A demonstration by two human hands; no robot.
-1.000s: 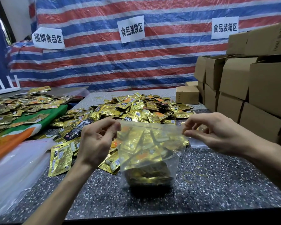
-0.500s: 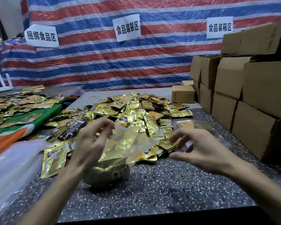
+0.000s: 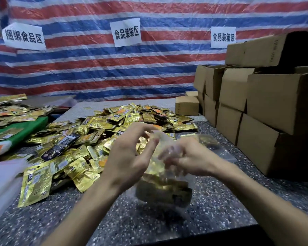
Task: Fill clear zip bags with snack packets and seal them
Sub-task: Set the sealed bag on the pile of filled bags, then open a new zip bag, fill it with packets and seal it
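A clear zip bag (image 3: 164, 188) stuffed with gold snack packets stands on the speckled table (image 3: 114, 224) in front of me. My left hand (image 3: 130, 157) pinches the bag's top edge between thumb and fingers. My right hand (image 3: 187, 158) grips the top of the bag from the right, close to the left hand; both are blurred by motion. Behind them lies a big heap of loose gold snack packets (image 3: 103, 132). Whether the zip is closed is hidden by the fingers.
Stacked cardboard boxes (image 3: 267, 110) fill the right side, with a small box (image 3: 187, 105) behind the heap. A second filled bag (image 3: 206, 141) lies right of my hands. Empty clear bags (image 3: 4, 181) sit at the left edge, beside a green and orange sheet (image 3: 16, 135) under more packets.
My hands have come together over the bag's top, from wide apart at its two corners. The bag tipped left, then came back upright between them.
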